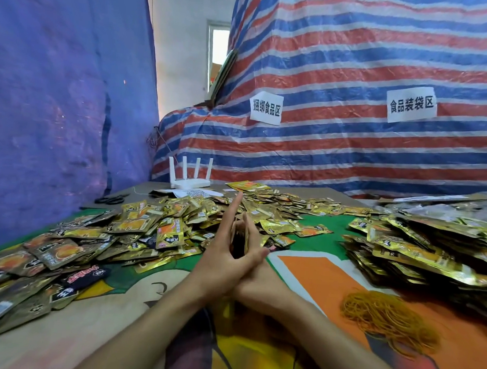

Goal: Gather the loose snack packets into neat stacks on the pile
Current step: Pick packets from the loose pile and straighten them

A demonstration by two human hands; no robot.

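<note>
Tabletop (316,285) strewn with packets (140,224); striped tarp (350,150) behind; left hand (222,261), right hand (263,288) clasp stack (239,241).

**COLOUR AND PATTERN REFERENCE: POSITIONS GIVEN FROM THE ROUTER**

Router (189,179): white.
Behind it: striped tarpaulin (350,150), horizontal red, blue and white bands; paper labels (265,108), white with black characters.
Left of it: blue tarpaulin (58,106), plain; scissors (112,199), black.
In front of it: snack packets (140,224), gold foil with orange print; table cover (316,274), green, orange and beige print.
Front right of it: rubber bands (381,321), yellow-orange.
</note>
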